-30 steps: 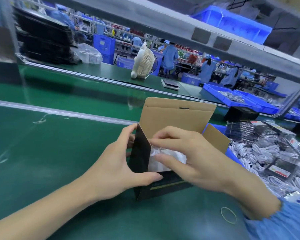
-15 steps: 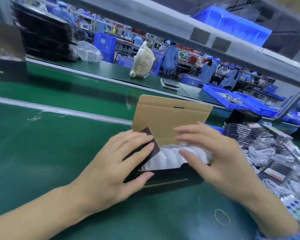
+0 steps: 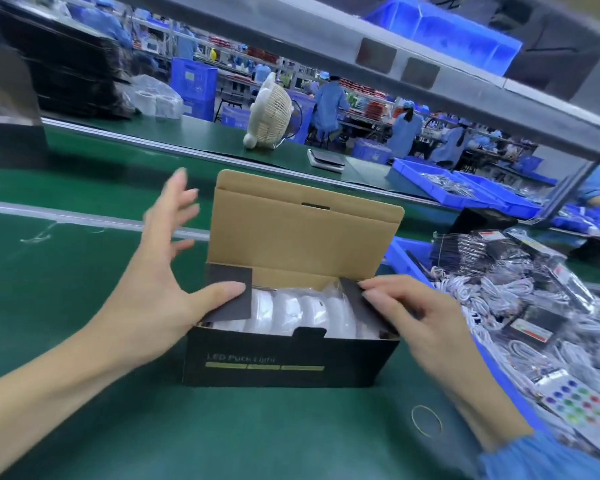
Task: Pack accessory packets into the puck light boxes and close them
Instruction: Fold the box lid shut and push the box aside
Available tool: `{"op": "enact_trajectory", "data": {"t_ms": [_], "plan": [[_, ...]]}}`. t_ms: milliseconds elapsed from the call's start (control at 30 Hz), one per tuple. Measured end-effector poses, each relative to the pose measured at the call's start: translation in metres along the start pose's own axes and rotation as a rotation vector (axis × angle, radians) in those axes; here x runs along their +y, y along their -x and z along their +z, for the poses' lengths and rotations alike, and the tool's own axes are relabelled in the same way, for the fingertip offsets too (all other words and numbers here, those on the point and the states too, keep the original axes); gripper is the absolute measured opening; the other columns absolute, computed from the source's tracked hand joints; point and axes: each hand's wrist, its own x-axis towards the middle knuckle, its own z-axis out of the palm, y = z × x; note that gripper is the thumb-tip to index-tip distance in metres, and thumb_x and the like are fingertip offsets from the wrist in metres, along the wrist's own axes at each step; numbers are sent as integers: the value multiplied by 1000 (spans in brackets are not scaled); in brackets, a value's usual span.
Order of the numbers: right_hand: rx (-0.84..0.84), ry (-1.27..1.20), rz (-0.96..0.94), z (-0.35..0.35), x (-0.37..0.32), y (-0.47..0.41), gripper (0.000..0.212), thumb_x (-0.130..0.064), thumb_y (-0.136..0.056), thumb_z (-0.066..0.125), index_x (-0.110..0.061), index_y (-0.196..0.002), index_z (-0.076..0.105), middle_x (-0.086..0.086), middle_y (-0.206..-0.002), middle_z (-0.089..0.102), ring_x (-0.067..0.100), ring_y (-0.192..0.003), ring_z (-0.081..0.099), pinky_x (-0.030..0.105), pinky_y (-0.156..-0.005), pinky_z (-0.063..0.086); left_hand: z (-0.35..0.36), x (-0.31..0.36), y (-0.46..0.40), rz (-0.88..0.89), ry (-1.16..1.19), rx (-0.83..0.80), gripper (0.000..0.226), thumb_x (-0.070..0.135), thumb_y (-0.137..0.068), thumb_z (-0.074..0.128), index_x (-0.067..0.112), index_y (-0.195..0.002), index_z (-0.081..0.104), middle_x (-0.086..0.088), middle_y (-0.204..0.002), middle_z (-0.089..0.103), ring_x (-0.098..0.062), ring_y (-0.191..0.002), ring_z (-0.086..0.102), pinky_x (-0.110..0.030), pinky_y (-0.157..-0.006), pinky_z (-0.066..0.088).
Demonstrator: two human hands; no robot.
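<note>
A black cardboard puck light box (image 3: 288, 362) with a brown kraft lid standing upright sits on the green work mat (image 3: 66, 306), holding a row of white round puck lights (image 3: 302, 315) wrapped in clear plastic. The left hand (image 3: 153, 292) has its fingers spread wide, its thumb pressing the box's left black side flap (image 3: 230, 292) inward. The right hand (image 3: 413, 317) pinches the right black side flap (image 3: 352, 292) with curled fingers, beside a blue plastic bin (image 3: 406, 258) of bagged white cables and accessory packets (image 3: 520, 306)

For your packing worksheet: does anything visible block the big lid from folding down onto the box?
Nothing visible does. The lid stands upright; both side flaps, left and right, are being pressed inward over the puck lights.
</note>
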Motion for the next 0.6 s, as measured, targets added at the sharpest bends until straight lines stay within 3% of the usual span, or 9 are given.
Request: {"op": "enact_trajectory", "data": {"t_ms": [67,133,200,267,300,367,433,500,600], "plan": [[65,-151,64,8,2,-7,49,-27,-72,76,-38,-115,55,-15,-122,58,4,-119,56,26,-95,52,-3,1,-3,36,146,-99,89,32,-70,81,52,-144,38,11,-141,58,-14,-129,58,-30,-104,49],[4,-296,103,13,7,-9,73,-31,-66,82,-44,-125,41,-13,-140,45,-9,-122,51,13,-93,48,-10,3,-3,27,177,-89,60,31,-70,81,49,-119,53,6,-120,71,-16,-110,68,-29,-99,52],[-60,-371,79,18,5,-5,56,-46,-76,77,-32,-123,48,3,-141,50,3,-126,52,19,-101,43,-13,7,0,-5,147,-92,36,48,-71,83,42,-96,58,7,-107,74,-12,-103,70,-24,-96,53],[-53,-454,79,23,1,-3,55,-65,-76,66,-21,-109,62,15,-127,61,23,-122,56,32,-105,42,-10,15,3,-36,149,-124,44,69,-73,76,30,-85,59,2,-102,74,-14,-107,71,-23,-95,53],[-37,-466,86,25,-1,-4,53,-67,-73,67,-22,-100,66,12,-119,65,23,-116,60,32,-101,45,-7,20,4,-41,158,-111,48,73,-73,73,28,-80,58,-1,-99,73,-17,-108,71,-24,-93,54],[-11,-424,67,28,-5,-7,28,-49,-75,72,-24,-87,67,3,-104,70,16,-102,64,24,-91,47,-1,31,5,-50,179,-71,41,65,-74,76,29,-72,56,-2,-93,74,-19,-106,73,-30,-91,56],[-61,-425,60,29,-5,-6,19,-37,-76,74,-25,-87,65,5,-107,69,16,-104,63,26,-93,46,1,37,8,-38,179,-77,23,46,-75,70,30,-69,55,-3,-93,75,-23,-103,73,-45,-91,56],[-144,-482,38,26,-5,2,27,-45,-72,73,-29,-92,64,4,-123,66,22,-115,58,34,-100,44,0,37,11,-18,143,-136,14,38,-76,65,29,-75,55,-3,-99,76,-29,-99,72,-58,-89,53],[-67,-550,16,25,-8,8,43,-65,-77,62,-25,-91,65,8,-126,64,27,-118,57,47,-104,40,-6,34,13,47,104,-222,14,33,-77,67,31,-87,57,1,-106,75,-29,-101,71,-46,-86,55]]}}
